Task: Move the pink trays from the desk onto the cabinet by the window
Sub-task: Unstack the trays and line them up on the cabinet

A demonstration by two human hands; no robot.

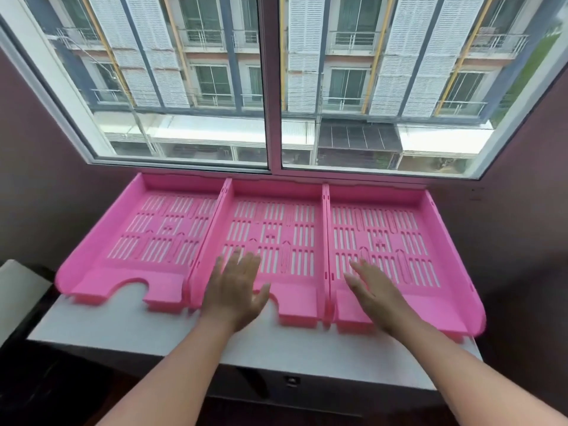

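Note:
Three pink slotted trays lie side by side on the white cabinet top [123,321] under the window: a left tray [129,235], a middle tray [276,222] and a right tray [399,229]. They touch one another along their side walls. My left hand [236,287] hovers open over the front of the middle tray, fingers spread. Over the front left part of the right tray my right hand [372,290] is open too. Neither hand grips anything.
A large sliding window [270,87] rises right behind the trays. Dark purple walls [40,179] close in on both sides. A white surface edge [18,296] shows at the far left. The cabinet front has a small lock [291,380].

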